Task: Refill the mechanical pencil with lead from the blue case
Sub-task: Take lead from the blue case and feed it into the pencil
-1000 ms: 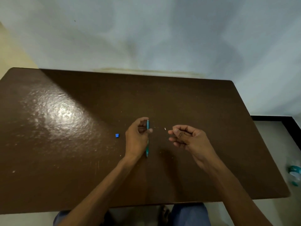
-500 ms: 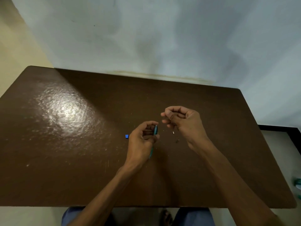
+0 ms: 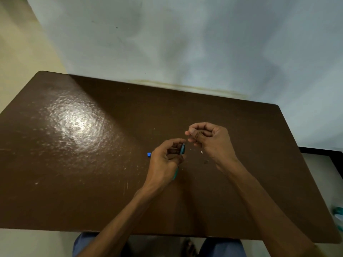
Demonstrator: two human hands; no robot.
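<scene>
My left hand (image 3: 165,160) grips a teal mechanical pencil (image 3: 182,149) upright over the brown table (image 3: 92,173), its upper end near my fingertips and its tip poking out below the palm. My right hand (image 3: 209,140) hovers just above and right of the pencil's top, thumb and fingers pinched together; whatever is pinched is too thin to make out. A small blue piece (image 3: 149,154) lies on the table just left of my left hand. A tiny white piece (image 3: 201,152) lies under my right hand.
The table stands against a pale wall (image 3: 185,43). Small specks (image 3: 205,161) lie on the wood by my right wrist. A teal-banded bottle (image 3: 338,214) stands on the floor at the right. My knees show under the table's near edge.
My right hand has moved left and up, from beside the pencil to just above its top end. My left hand has kept the pencil. The view has shifted slightly.
</scene>
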